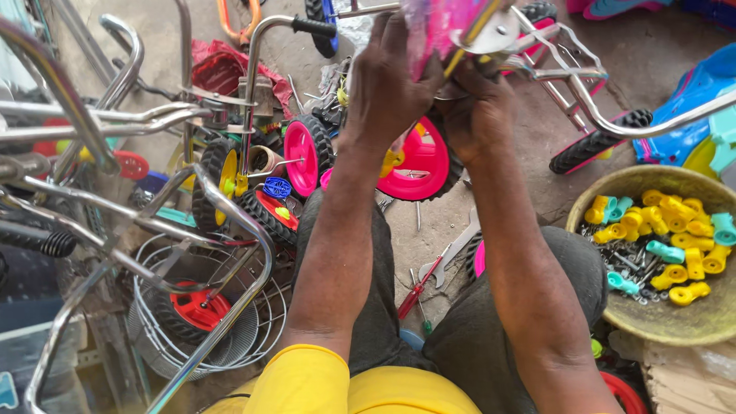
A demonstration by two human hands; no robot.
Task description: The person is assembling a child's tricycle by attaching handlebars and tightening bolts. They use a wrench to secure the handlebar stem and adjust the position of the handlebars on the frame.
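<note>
Scanning from the left: a tangle of chrome tubes (pixel 115 207) lies over a wire basket (pixel 211 322) with a red-hubbed wheel (pixel 201 307) inside; just right of it stand small black-tyred wheels, one with a yellow hub (pixel 222 172), one with a pink hub (pixel 305 152); a red-handled screwdriver (pixel 418 290) and a flat spanner (pixel 454 251) lie on the concrete floor (pixel 429 238) between the knees.

Centre: the left hand (pixel 387 84) wraps its fingers around the side of a pink plastic part (pixel 437 27) held up near the top edge; that grip is pressed together on the part; the right hand (pixel 475 107) sits just below and beside it, fingers curled under a round metal plate (pixel 491 34); whether they pinch the plate or only steady it, cannot tell. A large pink wheel (pixel 420 162) shows behind both wrists.

Right: a chrome frame (pixel 583 92) with a black tyre; a shallow bowl (pixel 613 188) holding yellow and teal plastic fittings (pixel 675 230) plus small screws.

Risk, judged: the part is held aloft over a cluttered floor; a slip of either grip could drop it among the wheels, or send loose hardware into the clutter where it would be hard to find.
</note>
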